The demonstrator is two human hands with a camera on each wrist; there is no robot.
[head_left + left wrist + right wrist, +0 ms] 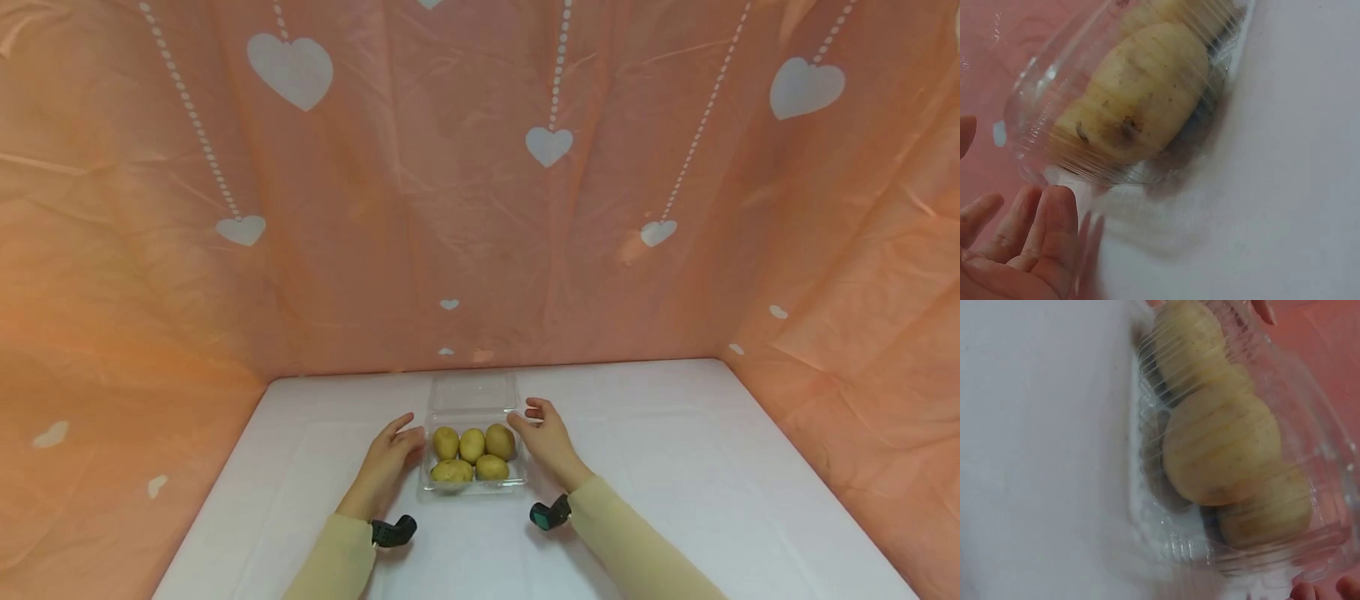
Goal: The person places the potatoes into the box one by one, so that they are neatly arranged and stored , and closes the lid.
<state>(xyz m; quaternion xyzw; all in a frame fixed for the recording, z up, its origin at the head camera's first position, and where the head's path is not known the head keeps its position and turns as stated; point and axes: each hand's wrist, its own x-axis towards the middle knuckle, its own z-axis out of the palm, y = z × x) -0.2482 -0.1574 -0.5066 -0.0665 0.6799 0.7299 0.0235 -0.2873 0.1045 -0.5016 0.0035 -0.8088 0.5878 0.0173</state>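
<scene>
A clear plastic clamshell box [425, 486] stands on the white table with its ribbed lid [474, 392] folded back away from the person. Inside lie several yellow potatoes [472, 447], two in the front row and the others behind. My left hand [386, 462] is beside the box's left wall, fingers extended; in the left wrist view its fingertips [1060, 203] are right by the box corner. At the far right corner is my right hand [551, 437], fingers loosely bent, thumb close to the rim. Through the wall in the right wrist view, a round potato [1219, 447] shows.
The white-covered table [660, 467] runs back to a peach curtain [405, 208] with white hearts, which also hangs at both sides. Each wrist carries a small black camera [393, 532] below a light sleeve [337, 558].
</scene>
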